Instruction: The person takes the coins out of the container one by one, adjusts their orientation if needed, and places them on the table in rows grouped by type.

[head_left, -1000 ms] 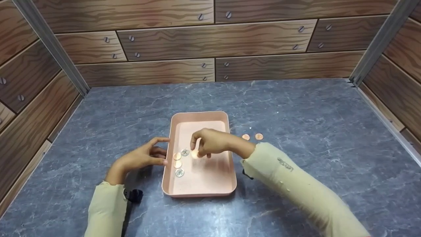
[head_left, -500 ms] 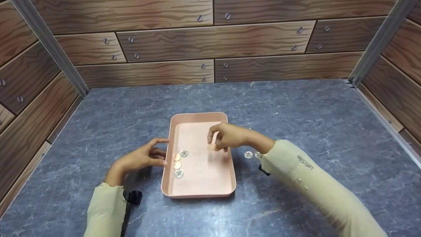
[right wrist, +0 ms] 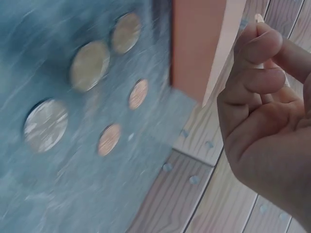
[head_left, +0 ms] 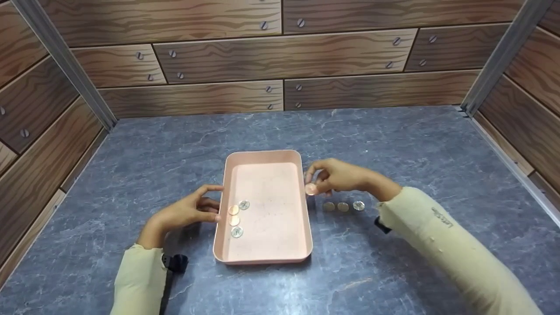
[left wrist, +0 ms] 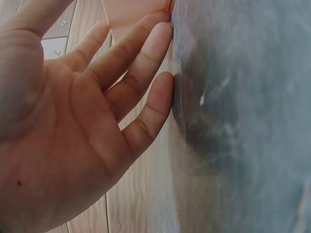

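My right hand (head_left: 339, 177) pinches a copper coin (head_left: 310, 189) between thumb and fingertips, held up over the right rim of the pink tray (head_left: 284, 232). In the right wrist view only a thin edge of this coin shows at the fingertips. My left hand (head_left: 186, 210) rests against the tray's left side, thumb and index fingertip right at the rim; its other fingers (left wrist: 158, 97) touch the table. Inside the tray, near the left wall, lie two copper coins (head_left: 234, 220) and two silver-coloured coins (head_left: 237, 232).
Right of the tray, two dull gold coins (head_left: 343, 207) and a silver-coloured coin (head_left: 358, 205) form a row on the marbled table (head_left: 393, 144). Two smaller copper coins (right wrist: 109, 139) lie beyond that row, hidden behind my right hand in the head view. Wood-patterned walls (head_left: 218, 61) surround the table.
My right hand has lifted the copper coin from the middle of the tray and carried it right to the tray's right rim. The row of table coins has come into view. My left hand stays put.
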The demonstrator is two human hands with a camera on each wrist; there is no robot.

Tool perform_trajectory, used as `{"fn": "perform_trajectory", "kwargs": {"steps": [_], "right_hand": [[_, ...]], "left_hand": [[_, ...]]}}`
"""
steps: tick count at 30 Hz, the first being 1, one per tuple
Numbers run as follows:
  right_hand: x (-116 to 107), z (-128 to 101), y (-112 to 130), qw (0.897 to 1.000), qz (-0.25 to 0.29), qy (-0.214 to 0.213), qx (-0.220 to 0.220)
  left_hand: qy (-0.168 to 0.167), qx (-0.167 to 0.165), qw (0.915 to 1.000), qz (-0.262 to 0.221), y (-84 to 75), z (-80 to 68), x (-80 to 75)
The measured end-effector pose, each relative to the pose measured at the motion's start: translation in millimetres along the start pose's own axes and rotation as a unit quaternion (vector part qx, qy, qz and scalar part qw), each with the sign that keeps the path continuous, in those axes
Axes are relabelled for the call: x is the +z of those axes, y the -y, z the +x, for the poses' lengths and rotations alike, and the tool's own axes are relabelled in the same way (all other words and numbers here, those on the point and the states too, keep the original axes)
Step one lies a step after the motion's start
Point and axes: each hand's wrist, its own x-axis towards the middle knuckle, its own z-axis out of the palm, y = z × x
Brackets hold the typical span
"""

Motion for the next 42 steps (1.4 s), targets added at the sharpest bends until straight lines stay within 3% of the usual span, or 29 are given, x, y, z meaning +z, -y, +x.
{"fn": "perform_trajectory", "kwargs": {"steps": [23,42], "right_hand": [[-41,-26,-40,0.997,-0.003,-0.060,0.058],[-47,-31,-73,0.991,0.012,-0.096,0.095]], "left_hand": [[-0.001,-0.004,1.0000,-0.008,-2.0,-0.5,-1.4],[-0.001,-0.003,1.0000,-0.005,0.2,-0.1,-0.3]]}}
